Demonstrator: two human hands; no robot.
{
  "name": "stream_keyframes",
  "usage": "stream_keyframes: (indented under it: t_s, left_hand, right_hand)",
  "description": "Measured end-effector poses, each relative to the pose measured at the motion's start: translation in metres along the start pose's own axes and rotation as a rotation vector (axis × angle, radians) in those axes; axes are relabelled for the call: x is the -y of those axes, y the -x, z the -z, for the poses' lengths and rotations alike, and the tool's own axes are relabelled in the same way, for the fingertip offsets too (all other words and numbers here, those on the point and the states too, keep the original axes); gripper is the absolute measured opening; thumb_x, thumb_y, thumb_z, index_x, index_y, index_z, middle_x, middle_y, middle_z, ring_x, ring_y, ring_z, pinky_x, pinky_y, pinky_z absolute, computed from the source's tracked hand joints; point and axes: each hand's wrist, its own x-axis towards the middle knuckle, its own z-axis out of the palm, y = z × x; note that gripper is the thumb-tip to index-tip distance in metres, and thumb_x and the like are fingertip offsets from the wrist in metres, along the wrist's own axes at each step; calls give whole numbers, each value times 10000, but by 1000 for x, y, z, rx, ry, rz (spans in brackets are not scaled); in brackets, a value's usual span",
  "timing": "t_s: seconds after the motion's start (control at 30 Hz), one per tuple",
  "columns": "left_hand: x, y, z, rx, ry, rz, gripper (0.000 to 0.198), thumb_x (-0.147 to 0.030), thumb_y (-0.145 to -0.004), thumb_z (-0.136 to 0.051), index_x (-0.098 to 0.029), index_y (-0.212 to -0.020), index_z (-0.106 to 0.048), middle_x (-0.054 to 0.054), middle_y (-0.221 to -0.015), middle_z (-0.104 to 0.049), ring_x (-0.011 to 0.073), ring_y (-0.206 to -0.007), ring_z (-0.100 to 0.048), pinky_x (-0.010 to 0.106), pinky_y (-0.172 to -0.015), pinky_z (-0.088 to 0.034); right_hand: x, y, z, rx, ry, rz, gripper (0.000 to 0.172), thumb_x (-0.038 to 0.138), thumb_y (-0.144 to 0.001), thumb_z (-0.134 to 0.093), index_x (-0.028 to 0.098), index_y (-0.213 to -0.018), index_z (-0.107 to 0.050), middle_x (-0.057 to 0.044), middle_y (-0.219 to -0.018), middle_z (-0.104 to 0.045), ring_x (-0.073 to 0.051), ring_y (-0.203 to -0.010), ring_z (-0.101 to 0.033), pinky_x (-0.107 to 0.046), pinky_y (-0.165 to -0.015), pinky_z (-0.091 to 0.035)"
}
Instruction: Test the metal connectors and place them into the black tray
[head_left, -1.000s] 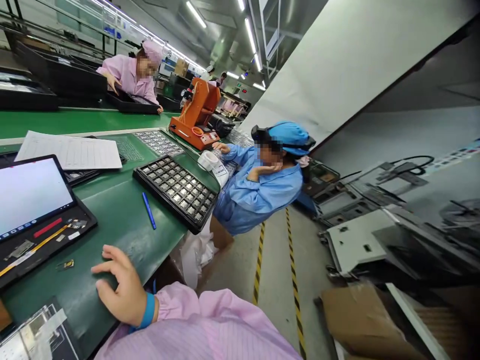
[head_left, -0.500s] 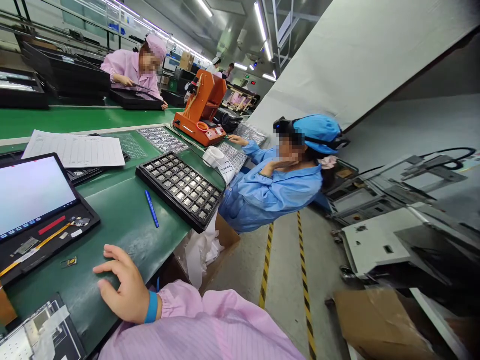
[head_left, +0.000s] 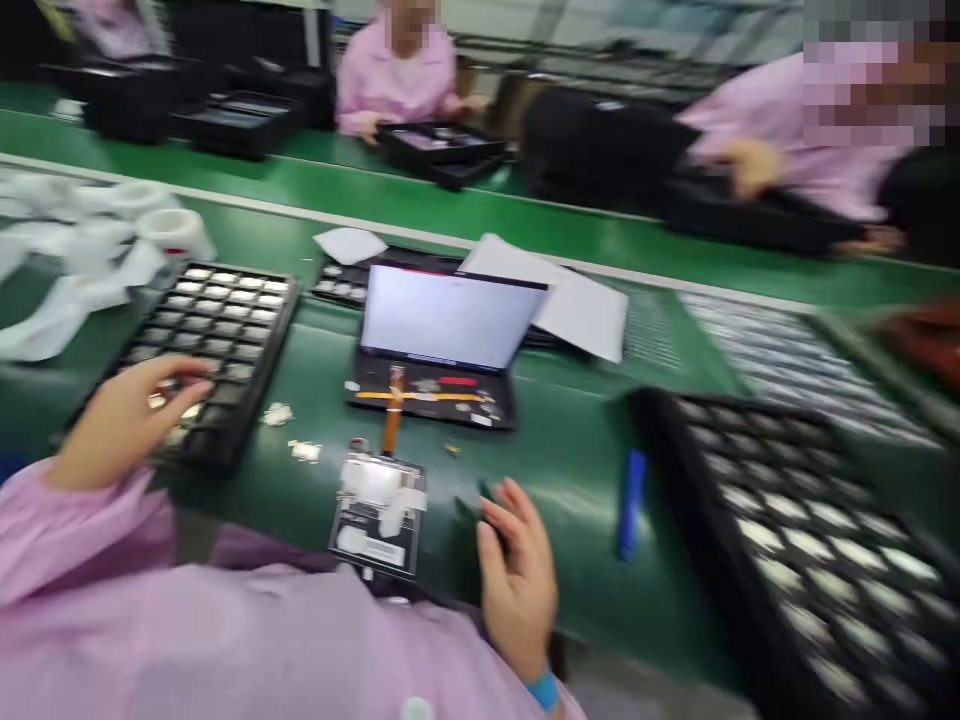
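Observation:
My left hand (head_left: pixel 135 415) is over the near part of a black compartment tray (head_left: pixel 289 300) filled with small metallic parts. Its thumb and index finger curve toward each other with a small gap; blur hides any finer detail. My right hand (head_left: pixel 517 580) rests at the table's front edge, fingers loosely bent and apart, holding nothing. Between the hands lies a dark flat device with a circuit board (head_left: pixel 379 515). An orange flex cable (head_left: pixel 391 425) joins it to an open unit with a lit screen (head_left: pixel 450 320). Small pale pieces (head_left: pixel 305 452) lie right of the tray.
A blue pen (head_left: pixel 632 505) and a second black compartment tray (head_left: pixel 810 520) are at the right. White tape strips and a roll (head_left: pixel 176 232) lie at the far left. Paper sheets (head_left: pixel 577 305) sit behind the screen. Across the green bench (head_left: pixel 480 215), people in pink handle black cases.
My view has swung left and down from the co-worker in blue to the bench before me. My left hand and the left tray have come into view. My right hand stays near the table edge.

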Motion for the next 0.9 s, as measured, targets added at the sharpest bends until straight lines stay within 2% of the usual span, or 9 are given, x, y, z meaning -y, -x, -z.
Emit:
stream_keyframes:
  t_s: [0.07,0.13,0.2,0.27,0.4,0.57,0.7,0.83,0.9]
  left_hand:
    - [19,-8,5,48,-26,38,422,-477,-841,-515,-194,-1119,-658,69,-1129,-697,253,-940,-648,370,-843,-499]
    - [30,-28,0,154,-29,-32,397,-430,-833,-531,-185,-1111,-674,77,-1106,-705,247,-946,-644,354,-831,-489]
    - [33,-49,-10,220,-39,-121,337,-392,-842,-530,-192,-1053,-701,67,-1017,-709,227,-880,-636,343,-809,-482]
    - [32,-65,-21,224,-53,-174,293,-370,-842,-538,-196,-995,-717,69,-977,-684,225,-867,-616,349,-812,-467]
    - [32,-82,-34,232,-65,-221,183,-332,-805,-597,-199,-844,-716,67,-879,-625,231,-841,-589,349,-768,-451]
    - [35,-82,-33,188,-40,-213,124,-321,-780,-658,-199,-806,-651,43,-883,-609,203,-799,-570,320,-728,-432]
    - [29,-69,-28,131,-18,-139,109,-313,-824,-622,-205,-812,-617,1,-719,-596,166,-624,-519,302,-604,-377]
    - [8,-52,-28,-11,117,-82,161,-335,-826,-640,-205,-923,-638,-1,-804,-656,143,-620,-522,288,-638,-413]
    - [-7,-48,-33,29,210,-80,192,-359,-814,-658,-203,-926,-658,3,-836,-676,137,-623,-537,276,-637,-436]
  right_hand:
    - [-3,-8,-3,17,1,26,235,320,-900,-568,186,-1059,-676,-151,-1391,-539,-325,-1257,-533,-581,-1059,-377]
    - [0,-10,-4,26,19,22,259,355,-902,-561,177,-1048,-679,-155,-1381,-546,-337,-1252,-536,-584,-1049,-381]
    - [6,-8,-4,22,34,7,274,374,-904,-555,174,-1043,-680,-154,-1379,-548,-344,-1249,-538,-581,-1038,-393]
    - [10,-7,-4,15,42,-5,277,380,-904,-554,173,-1038,-681,-153,-1381,-547,-347,-1243,-544,-577,-1026,-407]
    - [11,-8,-5,14,57,-14,279,386,-907,-548,179,-1037,-682,-144,-1387,-544,-345,-1245,-543,-569,-1017,-419]
    - [12,-7,-4,33,73,-61,267,393,-913,-541,203,-1036,-682,-122,-1411,-529,-347,-1260,-532,-546,-979,-449]
    - [14,-8,-5,27,74,-45,265,386,-912,-540,197,-1029,-684,-130,-1385,-550,-344,-1246,-543,-552,-989,-437]
    - [14,-9,-6,20,77,-37,266,384,-908,-543,189,-1018,-687,-139,-1377,-556,-345,-1241,-548,-555,-994,-433]
    - [14,-9,-6,13,76,-40,267,385,-906,-546,187,-1015,-687,-143,-1379,-554,-346,-1237,-551,-556,-991,-436]
